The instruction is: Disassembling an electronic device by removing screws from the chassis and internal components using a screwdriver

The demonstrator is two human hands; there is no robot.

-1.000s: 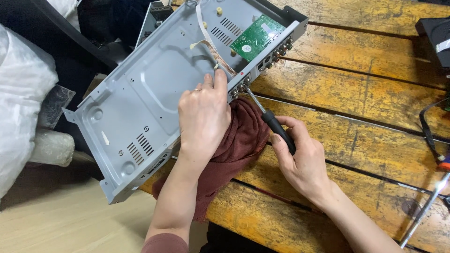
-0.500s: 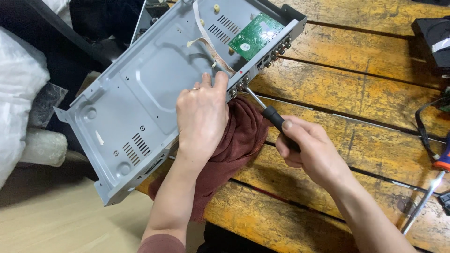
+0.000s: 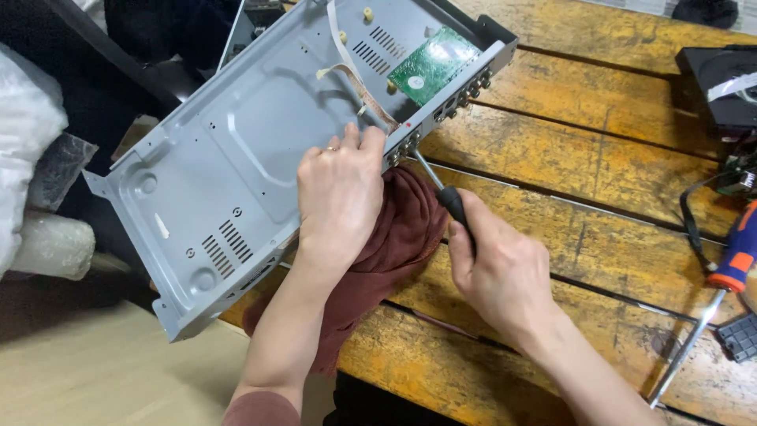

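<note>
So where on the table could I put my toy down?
Bare wood lies between the gray metal case and the black box, and on the planks between the right hand and the blue-orange screwdriver. It is crowded around the left hand, the red cloth and the right edge.
</note>
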